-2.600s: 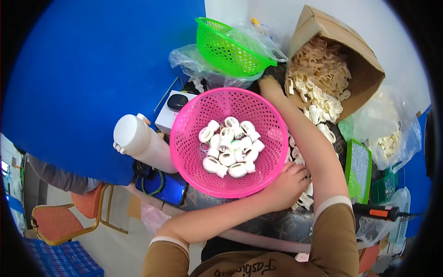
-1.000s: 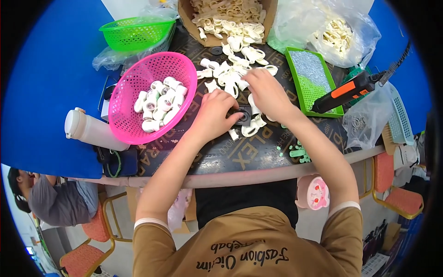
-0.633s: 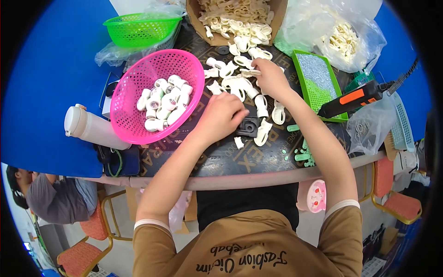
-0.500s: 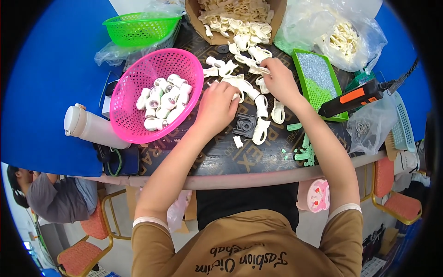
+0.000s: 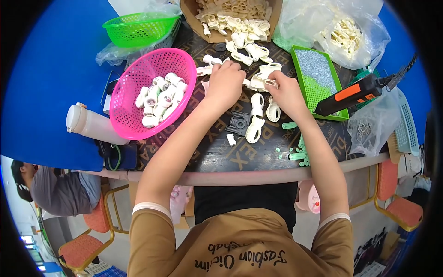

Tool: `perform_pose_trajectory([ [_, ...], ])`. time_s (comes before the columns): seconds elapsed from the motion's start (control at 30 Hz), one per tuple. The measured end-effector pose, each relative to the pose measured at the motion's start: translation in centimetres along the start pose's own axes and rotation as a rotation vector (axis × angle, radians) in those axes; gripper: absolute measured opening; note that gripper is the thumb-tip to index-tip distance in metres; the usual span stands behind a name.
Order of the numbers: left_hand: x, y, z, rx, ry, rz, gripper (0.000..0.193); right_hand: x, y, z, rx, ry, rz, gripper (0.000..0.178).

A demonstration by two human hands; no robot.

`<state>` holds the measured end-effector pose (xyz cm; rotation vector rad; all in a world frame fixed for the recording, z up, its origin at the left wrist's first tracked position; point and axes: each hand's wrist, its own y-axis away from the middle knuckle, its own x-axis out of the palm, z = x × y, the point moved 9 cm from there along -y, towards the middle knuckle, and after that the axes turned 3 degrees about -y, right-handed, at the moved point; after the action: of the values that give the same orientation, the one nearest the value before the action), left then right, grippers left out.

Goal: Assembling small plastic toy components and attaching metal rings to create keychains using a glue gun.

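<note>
My left hand (image 5: pixel 224 85) is over the table among loose cream plastic parts, its fingers curled down and close together. Whatever lies under those fingertips is hidden by the hand. To its right, my right hand (image 5: pixel 287 93) pinches a cream plastic part (image 5: pixel 269 83) between thumb and fingers, at the edge of a small cluster. Nearer me lie several hollow, ring-ended cream pieces (image 5: pixel 254 129) and a dark grey square fixture (image 5: pixel 239 123). A small white piece (image 5: pixel 231 139) rests beside the fixture.
At left stands a pink basket (image 5: pixel 121 99) of white rounded parts, with a white bottle (image 5: pixel 92 123) beside it. An open carton (image 5: pixel 187 21) spills cream parts at the back. At right are a green tray (image 5: pixel 318 94), a black-and-orange handheld tool (image 5: pixel 344 98) and green pegs (image 5: pixel 300 156).
My left hand has moved up and slightly right, away from the fixture. My right hand has come down and right, and the parts near it have shifted. The view has moved slightly.
</note>
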<state>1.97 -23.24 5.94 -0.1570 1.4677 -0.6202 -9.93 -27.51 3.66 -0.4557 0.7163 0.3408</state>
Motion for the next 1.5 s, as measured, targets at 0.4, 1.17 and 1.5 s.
perform_pose_trajectory([
  [0.4, -11.6, 4.5, -1.9, -0.088, 0.544, -0.427, 0.033, -1.0, 4.0, 8.6, -0.037, -0.922, 0.334, 0.033],
  [1.17, -7.3, 6.5, 0.3, -0.530, 1.523, -0.198, 0.008, 1.3, 6.2, 9.3, 0.000, -1.197, 0.271, 0.031],
  [1.5, -8.0, 6.7, 3.1, -0.448, 0.936, -0.409, 0.019, 0.1, 5.7, 8.5, -0.086, -1.120, 0.105, 0.033],
])
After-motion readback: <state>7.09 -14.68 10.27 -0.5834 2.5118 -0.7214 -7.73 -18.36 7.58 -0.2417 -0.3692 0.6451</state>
